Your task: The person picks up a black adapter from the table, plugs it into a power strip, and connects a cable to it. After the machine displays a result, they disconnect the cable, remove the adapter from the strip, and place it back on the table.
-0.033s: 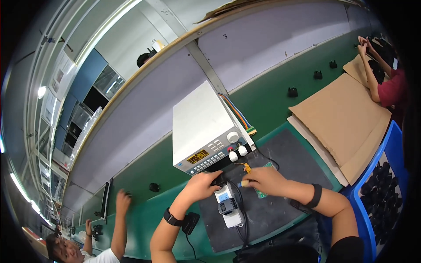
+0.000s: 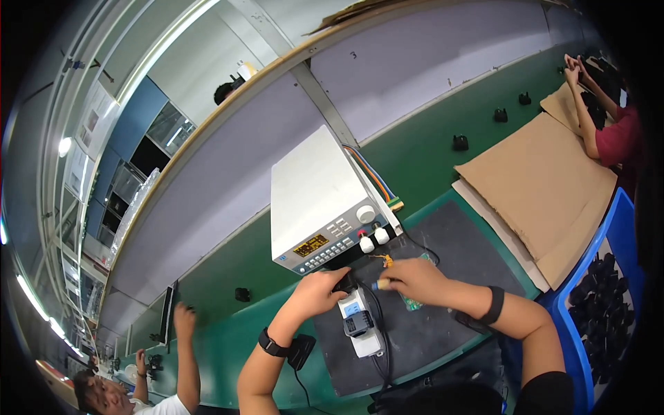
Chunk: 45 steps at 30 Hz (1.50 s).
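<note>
A black adapter (image 2: 344, 281) sits at the far end of a white power strip (image 2: 371, 345), whose long axis tilts leftward away from you. Your left hand (image 2: 319, 292), the nearer one, closes thumb and finger around the adapter from the strip's left; your right hand (image 2: 417, 278) pinches a small connector (image 2: 381, 284) right of the strip, clear of the adapter.
</note>
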{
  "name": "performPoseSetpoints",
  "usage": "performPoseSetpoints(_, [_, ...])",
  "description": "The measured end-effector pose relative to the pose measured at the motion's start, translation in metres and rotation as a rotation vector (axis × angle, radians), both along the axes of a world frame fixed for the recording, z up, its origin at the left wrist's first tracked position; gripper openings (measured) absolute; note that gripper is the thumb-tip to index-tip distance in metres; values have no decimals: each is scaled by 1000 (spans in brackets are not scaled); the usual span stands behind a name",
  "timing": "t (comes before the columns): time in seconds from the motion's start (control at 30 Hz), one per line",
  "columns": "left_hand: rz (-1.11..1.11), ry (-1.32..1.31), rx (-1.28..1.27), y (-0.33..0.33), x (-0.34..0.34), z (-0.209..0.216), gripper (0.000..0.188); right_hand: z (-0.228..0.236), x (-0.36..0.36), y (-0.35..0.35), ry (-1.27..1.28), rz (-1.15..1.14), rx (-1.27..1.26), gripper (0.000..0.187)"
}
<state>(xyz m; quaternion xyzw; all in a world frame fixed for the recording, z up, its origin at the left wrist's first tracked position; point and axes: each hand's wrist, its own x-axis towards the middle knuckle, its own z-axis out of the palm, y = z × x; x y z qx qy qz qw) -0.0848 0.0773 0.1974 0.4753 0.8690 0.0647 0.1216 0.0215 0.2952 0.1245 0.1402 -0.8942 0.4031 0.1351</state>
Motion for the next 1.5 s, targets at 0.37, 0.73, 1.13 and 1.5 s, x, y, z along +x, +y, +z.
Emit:
performPoseSetpoints(0.37, [50, 16, 134, -5, 11, -8, 57, -22, -37, -23, 74, -11, -126, 16])
performPoseSetpoints(0.73, [-35, 162, 190, -3, 25, -10, 58, -15, -38, -27, 232, 34, 66, 25])
performPoseSetpoints(1.13, [-11, 322, 190, -17, 80, -30, 44, -26, 78, -43, -141, 118, 555, 40])
performPoseSetpoints(1.5, [603, 654, 134, -70, -22, 16, 34, -6, 80, -10, -333, 340, 543, 39])
